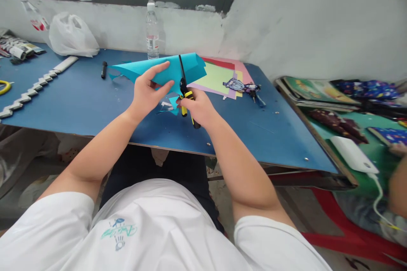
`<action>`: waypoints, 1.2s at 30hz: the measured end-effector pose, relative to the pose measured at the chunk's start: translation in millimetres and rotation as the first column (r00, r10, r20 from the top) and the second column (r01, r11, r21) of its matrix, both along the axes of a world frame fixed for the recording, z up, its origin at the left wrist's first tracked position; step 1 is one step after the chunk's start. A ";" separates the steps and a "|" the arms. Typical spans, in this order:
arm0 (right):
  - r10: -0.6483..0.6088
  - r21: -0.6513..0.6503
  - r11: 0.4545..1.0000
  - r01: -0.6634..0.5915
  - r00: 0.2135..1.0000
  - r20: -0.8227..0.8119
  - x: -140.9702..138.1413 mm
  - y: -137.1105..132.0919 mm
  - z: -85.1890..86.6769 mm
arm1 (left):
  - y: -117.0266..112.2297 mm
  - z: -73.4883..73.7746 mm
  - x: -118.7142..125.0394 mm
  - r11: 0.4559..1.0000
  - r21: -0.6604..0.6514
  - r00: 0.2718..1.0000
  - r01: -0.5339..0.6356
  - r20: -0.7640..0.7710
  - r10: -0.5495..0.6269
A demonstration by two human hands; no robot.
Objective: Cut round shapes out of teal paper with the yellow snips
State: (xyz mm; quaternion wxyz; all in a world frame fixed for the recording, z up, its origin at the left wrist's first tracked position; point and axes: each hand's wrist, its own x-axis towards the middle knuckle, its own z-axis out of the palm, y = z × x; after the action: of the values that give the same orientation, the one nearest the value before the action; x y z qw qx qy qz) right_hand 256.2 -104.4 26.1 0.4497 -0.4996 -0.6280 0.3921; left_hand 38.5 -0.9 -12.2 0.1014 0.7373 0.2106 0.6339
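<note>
My left hand [148, 91] pinches a folded sheet of turquoise paper [159, 70] and holds it up over the blue table [79, 101]. My right hand [199, 108] is closed round the yellow-and-black handles of scissors [184, 89]. Their dark blades point up across the turquoise paper's right part. Small turquoise scraps [173, 106] lie on the table just under both hands.
A stack of coloured paper sheets [216, 78] lies behind my right hand, with a small bunch of keys and a printed charm [243, 87] on it. A water bottle [152, 31], a black marker [103, 69], a plastic bag [72, 36] and a folded white paper strip [34, 87] lie at the back left. Another person's arm [397, 186] shows at the green table on the right.
</note>
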 end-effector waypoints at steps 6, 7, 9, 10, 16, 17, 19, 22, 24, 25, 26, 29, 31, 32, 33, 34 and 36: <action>-0.013 0.003 1.000 0.013 1.000 0.000 0.5 -0.1 0.2 | 4.2 -5.8 -1.0 0.999 -0.045 1.000 0.017 -0.025 -0.018; -0.012 0.002 1.000 0.012 1.000 -0.002 0.4 -0.3 0.5 | 4.3 -6.1 -1.1 0.999 -0.048 0.999 0.016 -0.030 -0.018; -0.011 0.000 1.000 0.011 1.000 0.002 0.2 -1.0 1.3 | 3.7 -6.2 -1.1 0.999 -0.041 0.999 0.016 -0.035 -0.017; -0.012 0.000 1.000 0.012 1.000 0.003 -0.1 -1.4 1.6 | 3.0 -6.1 -0.8 0.999 -0.034 0.999 0.016 -0.035 -0.017; -0.002 -0.004 1.000 0.001 0.998 -0.055 -2.0 -2.6 1.2 | -4.8 -5.8 5.7 0.999 -0.034 1.000 0.002 -0.003 -0.002; -0.001 -0.004 1.000 0.001 0.998 -0.062 -2.2 -2.3 0.5 | -6.3 -5.6 7.0 0.999 -0.042 1.000 0.000 0.002 0.000; -0.006 0.001 1.000 0.006 0.997 -0.070 -2.7 -1.3 -1.4 | -9.0 -5.1 9.2 0.999 -0.049 1.000 0.005 0.008 -0.005; -0.017 -0.001 1.000 0.017 0.995 -0.095 -3.9 0.5 -3.9 | -12.7 -4.1 11.4 1.000 -0.027 1.000 0.013 0.019 -0.012; -0.022 -0.012 1.000 0.021 0.993 -0.113 -5.1 1.2 -4.4 | -15.1 -3.5 12.5 0.999 -0.039 1.000 0.004 0.029 -0.003; -0.024 -0.019 1.000 0.022 0.993 -0.115 -5.8 1.3 -4.3 | -16.2 -3.2 12.9 0.998 -0.055 0.999 -0.001 0.032 0.003; -0.026 -0.023 0.999 0.023 0.994 -0.111 -6.4 1.3 -4.0 | -17.2 -3.0 13.2 0.997 -0.071 0.999 -0.006 0.037 0.009; -0.036 -0.020 0.999 0.035 0.996 -0.083 -7.7 0.5 -2.8 | -19.0 -2.7 13.5 0.996 -0.084 0.999 -0.008 0.042 0.012; -0.045 -0.013 0.999 0.045 0.996 -0.074 -8.2 0.1 -2.4 | -19.5 -2.5 13.6 0.997 -0.071 0.999 -0.007 0.041 0.010; -0.049 -0.010 0.999 0.049 0.996 -0.073 -8.3 -0.1 -2.3 | -19.8 -2.5 13.6 0.998 -0.064 0.999 -0.007 0.042 0.009; -0.052 -0.007 0.999 0.052 0.996 -0.069 -8.4 -0.3 -2.3 | -20.3 -2.3 13.8 0.998 -0.057 0.999 -0.006 0.047 0.009; -0.054 -0.003 0.999 0.054 0.997 -0.063 -8.4 -0.5 -2.2 | -20.9 -2.2 13.9 0.999 -0.052 0.999 -0.007 0.053 0.010; -0.063 0.003 0.998 0.063 0.997 -0.049 -8.4 -1.1 -1.6 | -22.4 -1.7 14.3 0.999 -0.049 0.998 -0.015 0.062 0.018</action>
State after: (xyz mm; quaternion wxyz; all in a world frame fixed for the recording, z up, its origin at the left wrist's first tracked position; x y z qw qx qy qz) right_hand 247.9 -105.5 24.5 0.4783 -0.5085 -0.6015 0.3884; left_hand 52.8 -23.4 -13.9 0.1208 0.7126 0.2286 0.6522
